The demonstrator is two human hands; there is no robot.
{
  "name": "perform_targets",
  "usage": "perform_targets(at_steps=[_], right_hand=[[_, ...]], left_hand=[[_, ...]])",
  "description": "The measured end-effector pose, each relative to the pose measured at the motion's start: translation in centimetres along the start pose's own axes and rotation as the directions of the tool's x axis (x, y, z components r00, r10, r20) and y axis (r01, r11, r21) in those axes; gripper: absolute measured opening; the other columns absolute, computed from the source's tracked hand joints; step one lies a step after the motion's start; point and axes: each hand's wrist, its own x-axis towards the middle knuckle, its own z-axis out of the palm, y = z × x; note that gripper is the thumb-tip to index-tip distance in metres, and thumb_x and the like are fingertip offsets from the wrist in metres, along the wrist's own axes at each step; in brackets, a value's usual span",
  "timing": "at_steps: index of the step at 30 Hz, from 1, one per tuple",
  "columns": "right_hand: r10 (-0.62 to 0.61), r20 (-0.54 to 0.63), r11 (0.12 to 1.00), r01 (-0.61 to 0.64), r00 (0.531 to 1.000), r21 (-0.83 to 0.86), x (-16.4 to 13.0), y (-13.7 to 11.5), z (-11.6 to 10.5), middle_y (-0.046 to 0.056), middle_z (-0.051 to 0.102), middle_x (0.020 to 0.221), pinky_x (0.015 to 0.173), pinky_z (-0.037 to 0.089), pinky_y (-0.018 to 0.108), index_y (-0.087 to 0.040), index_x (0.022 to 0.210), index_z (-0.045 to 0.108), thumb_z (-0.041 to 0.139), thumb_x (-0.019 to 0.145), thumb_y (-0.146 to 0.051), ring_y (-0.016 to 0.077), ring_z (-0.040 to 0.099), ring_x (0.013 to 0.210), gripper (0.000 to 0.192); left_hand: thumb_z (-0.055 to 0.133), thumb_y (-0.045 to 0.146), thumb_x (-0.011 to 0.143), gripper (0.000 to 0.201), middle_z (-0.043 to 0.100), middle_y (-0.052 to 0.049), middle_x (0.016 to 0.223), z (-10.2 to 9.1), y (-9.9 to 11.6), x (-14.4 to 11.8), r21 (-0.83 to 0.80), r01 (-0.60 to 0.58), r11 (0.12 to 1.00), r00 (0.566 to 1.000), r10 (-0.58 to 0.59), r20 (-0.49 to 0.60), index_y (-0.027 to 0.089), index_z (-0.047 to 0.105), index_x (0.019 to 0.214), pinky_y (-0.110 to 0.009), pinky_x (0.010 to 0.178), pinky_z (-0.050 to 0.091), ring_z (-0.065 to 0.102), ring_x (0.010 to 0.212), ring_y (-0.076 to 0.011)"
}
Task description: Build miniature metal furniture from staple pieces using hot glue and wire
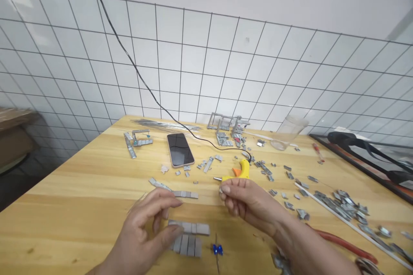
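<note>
My left hand (146,225) hovers with thumb and fingers apart, holding nothing, beside a row of flat grey metal pieces (196,228) and a block of grey strips (190,245). A second grey strip row (185,194) lies just past its fingertips. My right hand (243,197) is closed in a pinch on a small piece, mostly hidden by the fingers, of which a silvery bit shows. Right behind it lies a yellow glue gun (244,169) with an orange trigger. A blue two-part piece on a wire (217,249) rests between the hands, nearer the front.
A phone (180,150) lies left of centre, near small metal frames (226,131) at the back. Metal scraps (345,206), a white rod (348,221) and red-handled pliers (345,242) are at right. A clear plastic cup (288,133) leans behind; a black cable (135,66) hangs down.
</note>
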Motion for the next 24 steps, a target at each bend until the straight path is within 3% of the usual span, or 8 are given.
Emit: perform_targets(at_steps=[3,9,14,24], right_hand=[[0.067,-0.031,0.992,-0.063,0.997,0.113,-1.7,1.8,1.4,-0.007,0.053,0.046,0.040,0.034,0.015,-0.015,0.061,0.059,0.085,0.057,-0.044,0.0023,0.043,0.039,0.039],[0.145,0.018,0.972,-0.145,0.989,0.185,-2.9,3.4,3.5,-0.006,0.052,0.041,0.035,0.026,0.015,-0.015,0.060,0.059,0.083,0.060,-0.044,0.0021,0.037,0.033,0.038],[0.159,0.036,0.969,-0.163,0.987,0.185,-3.4,3.4,4.1,-0.007,0.051,0.038,0.034,0.023,0.016,-0.015,0.060,0.059,0.082,0.061,-0.046,0.0020,0.035,0.030,0.038],[0.205,0.082,0.949,-0.218,0.975,0.229,-3.1,3.7,4.9,-0.008,0.049,0.038,0.033,0.023,0.015,-0.014,0.061,0.061,0.083,0.057,-0.048,0.0011,0.034,0.029,0.041]], left_hand=[[0.073,0.019,0.077,0.028,0.062,-0.005,0.096,-0.1,0.4,0.0,0.036,-0.019,0.999,0.999,0.018,0.049,0.028,0.068,0.104,-0.021,0.059,0.047,0.057,0.071,-0.0146],[0.072,0.017,0.077,0.029,0.064,-0.004,0.099,0.0,1.1,-0.3,0.117,-0.033,0.993,0.990,0.017,0.137,0.028,0.068,0.104,-0.025,0.070,0.049,0.061,0.086,-0.0189],[0.069,0.014,0.079,0.018,0.068,-0.003,0.088,0.5,1.1,0.0,0.135,-0.048,0.990,0.993,0.032,0.116,0.024,0.070,0.094,-0.026,0.073,0.049,0.063,0.081,-0.0182],[0.066,0.013,0.081,0.016,0.067,-0.001,0.085,0.8,1.2,-0.2,0.126,-0.060,0.990,0.995,0.048,0.091,0.025,0.068,0.091,-0.023,0.068,0.048,0.062,0.076,-0.0154]])
